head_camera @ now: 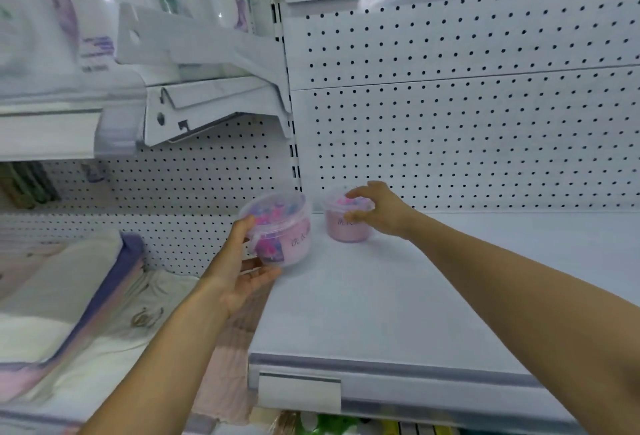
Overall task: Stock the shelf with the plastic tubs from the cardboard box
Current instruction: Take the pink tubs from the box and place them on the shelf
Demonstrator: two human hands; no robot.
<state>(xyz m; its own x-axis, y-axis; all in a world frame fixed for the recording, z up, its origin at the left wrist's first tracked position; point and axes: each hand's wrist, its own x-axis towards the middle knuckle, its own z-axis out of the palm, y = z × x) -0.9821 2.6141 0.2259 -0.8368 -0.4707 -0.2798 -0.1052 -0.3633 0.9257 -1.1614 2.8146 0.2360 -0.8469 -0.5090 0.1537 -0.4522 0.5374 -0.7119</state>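
Each hand held one small plastic tub. The left hand [242,261] cupped the near tub [278,228] from its side and underneath, thumb on the lid rim, lifted at the shelf's [398,313] left edge. The right hand [379,211] pinched the far tub [348,218] across its lid, where it stood on the shelf against the pegboard back [467,140]. The tubs looked light and stiff, with smooth clear walls likely to slip, so a grip around the lid rim seemed safest. Right of both hands the shelf lay bare; a bracket [214,105] jutted out above the left hand, and soft packs [69,296] lay below it.
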